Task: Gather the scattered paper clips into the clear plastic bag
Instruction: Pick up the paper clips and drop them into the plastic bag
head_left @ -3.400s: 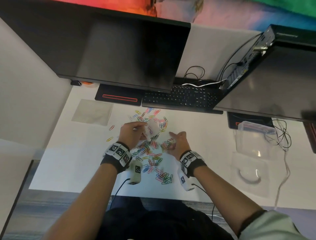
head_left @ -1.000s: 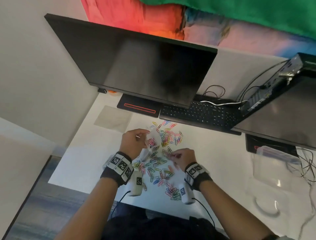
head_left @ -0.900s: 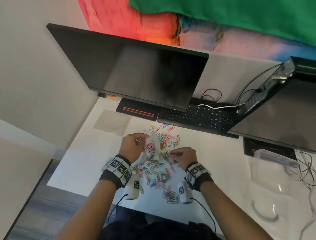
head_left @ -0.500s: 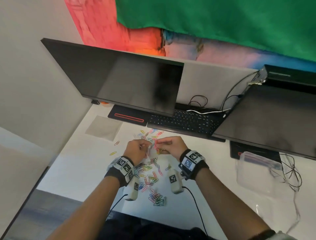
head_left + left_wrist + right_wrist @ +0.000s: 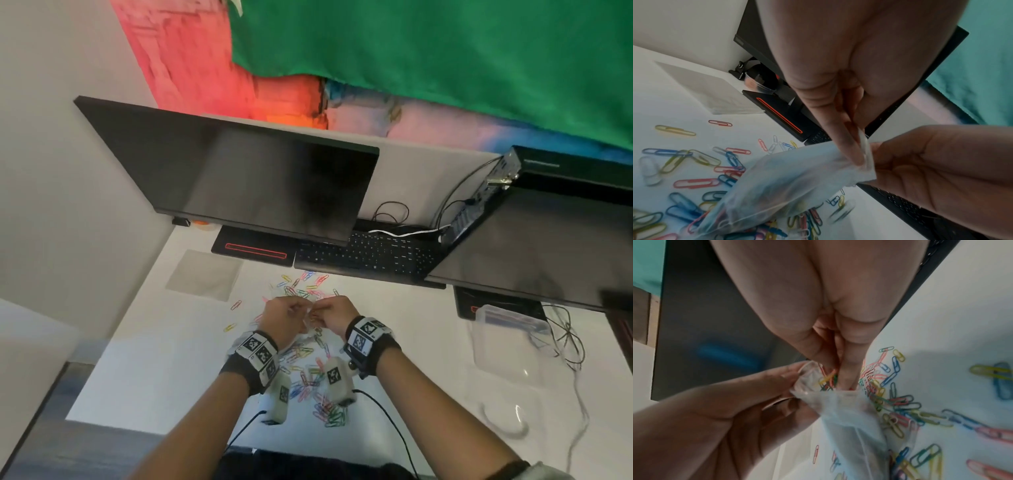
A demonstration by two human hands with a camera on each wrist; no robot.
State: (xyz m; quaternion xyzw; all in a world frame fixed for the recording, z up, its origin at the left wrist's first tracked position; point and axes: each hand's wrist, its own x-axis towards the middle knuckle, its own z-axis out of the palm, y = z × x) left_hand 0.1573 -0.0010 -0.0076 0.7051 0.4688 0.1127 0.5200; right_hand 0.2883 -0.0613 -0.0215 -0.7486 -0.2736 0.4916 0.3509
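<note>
I can read no writing; my wristbands carry only square black-and-white markers. My left hand [image 5: 281,320], raised over the white table [image 5: 171,359], pinches the rim of the clear plastic bag [image 5: 777,186] with thumb and fingers. My right hand [image 5: 337,317] meets it, its grip pinching a few paper clips [image 5: 828,379] at the bag's mouth. Loose clips [image 5: 308,373] lie scattered beneath.

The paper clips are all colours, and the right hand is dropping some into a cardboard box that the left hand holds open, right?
Not a box. In the right wrist view, the right hand pushes paper clips into the mouth of a clear plastic bag, which the left hand pinches open at the rim. The rest is right: the clips are many colours.
</note>
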